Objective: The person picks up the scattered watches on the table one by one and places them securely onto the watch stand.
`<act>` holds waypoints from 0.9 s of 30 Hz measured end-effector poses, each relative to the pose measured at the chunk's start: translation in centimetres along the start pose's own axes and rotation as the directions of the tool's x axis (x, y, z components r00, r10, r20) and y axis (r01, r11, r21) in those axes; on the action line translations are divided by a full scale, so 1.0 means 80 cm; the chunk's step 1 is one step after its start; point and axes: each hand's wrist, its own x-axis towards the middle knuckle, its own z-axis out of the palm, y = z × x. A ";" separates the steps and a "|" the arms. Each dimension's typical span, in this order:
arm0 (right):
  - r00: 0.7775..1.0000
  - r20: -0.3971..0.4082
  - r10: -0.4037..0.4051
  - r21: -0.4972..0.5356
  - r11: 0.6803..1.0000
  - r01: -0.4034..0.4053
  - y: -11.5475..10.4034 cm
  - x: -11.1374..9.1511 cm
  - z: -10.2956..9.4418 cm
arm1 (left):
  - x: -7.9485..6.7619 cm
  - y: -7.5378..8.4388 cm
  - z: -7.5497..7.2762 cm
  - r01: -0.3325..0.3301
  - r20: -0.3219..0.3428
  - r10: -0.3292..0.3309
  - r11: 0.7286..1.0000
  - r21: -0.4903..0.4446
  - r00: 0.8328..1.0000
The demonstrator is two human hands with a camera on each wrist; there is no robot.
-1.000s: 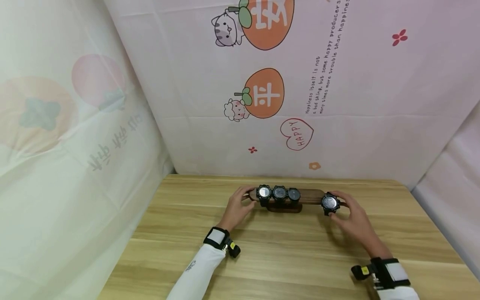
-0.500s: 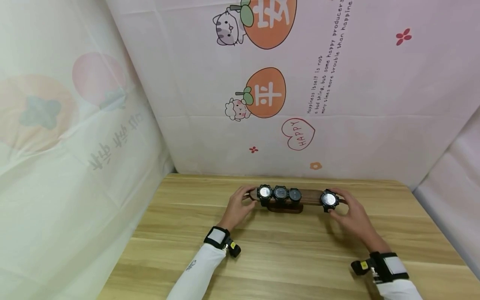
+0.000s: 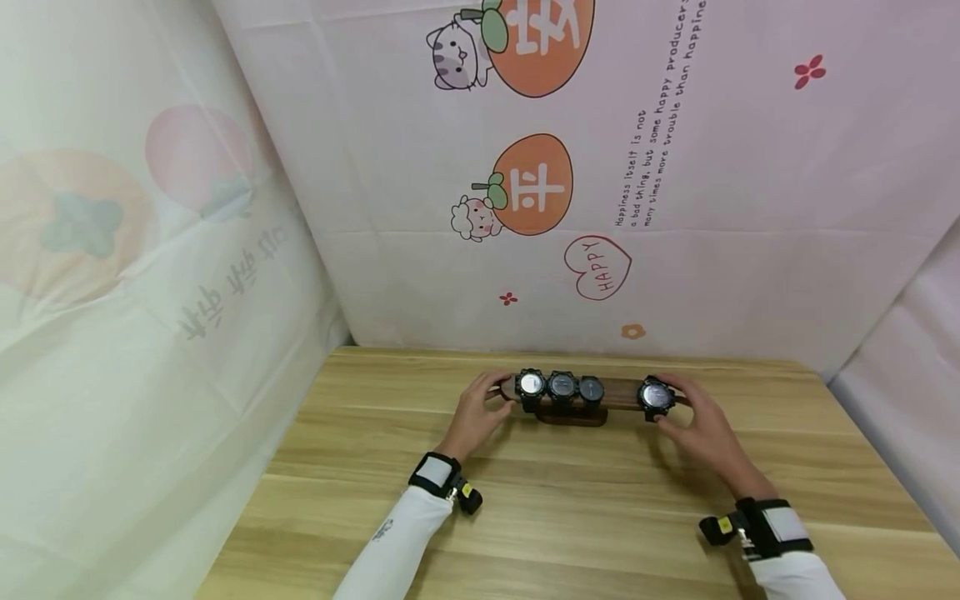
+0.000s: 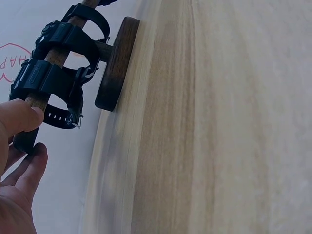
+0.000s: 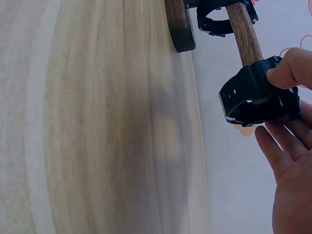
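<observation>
A dark wooden watch stand (image 3: 621,393) has a raised horizontal bar over a small base (image 4: 119,63). Three black wristwatches hang strapped round the bar's left half: a left one (image 3: 532,384), a middle one (image 3: 562,385) and a smaller-looking one (image 3: 592,389). My left hand (image 3: 474,415) grips the bar's left end, thumb on the near side, fingers behind. My right hand (image 3: 705,429) pinches another black wristwatch (image 3: 657,396) between thumb and fingers. In the right wrist view this watch (image 5: 258,92) has its strap closed in a loop round the bar's right end.
The stand is on a light wood-grain table (image 3: 570,517) near its back edge. Behind it hangs a white printed cloth (image 3: 420,283), and a second cloth (image 3: 150,375) closes off the left side. Each wrist wears a strapped camera.
My right hand has moved slightly left and up in the head view, bringing the wristwatch a little further along the bar. The left hand keeps its hold on the bar's end.
</observation>
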 end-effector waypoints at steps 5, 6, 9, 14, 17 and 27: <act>1.000 0.019 0.022 -0.015 1.000 -0.022 0.002 -0.001 -0.001 | 0.001 -0.002 0.000 -0.014 0.000 0.014 1.000 0.014 1.000; 0.999 0.021 0.028 -0.015 0.999 -0.028 0.002 -0.001 -0.001 | 0.001 -0.002 0.000 -0.013 0.000 0.013 1.000 0.020 1.000; 0.999 0.032 0.036 -0.016 0.999 -0.035 0.002 -0.001 -0.001 | 0.001 -0.002 0.000 -0.010 0.000 0.010 1.000 0.022 1.000; 0.999 0.035 0.023 -0.004 1.000 -0.023 0.001 0.000 -0.001 | 0.001 0.000 0.000 -0.009 0.003 0.009 1.000 -0.009 1.000; 0.999 0.032 0.013 -0.003 1.000 -0.012 0.002 0.000 0.000 | 0.001 0.000 0.000 -0.002 0.004 0.002 1.000 -0.011 1.000; 1.000 0.026 0.010 0.015 1.000 -0.010 -0.002 0.002 0.004 | 0.000 -0.001 0.001 0.016 0.011 -0.017 1.000 0.004 1.000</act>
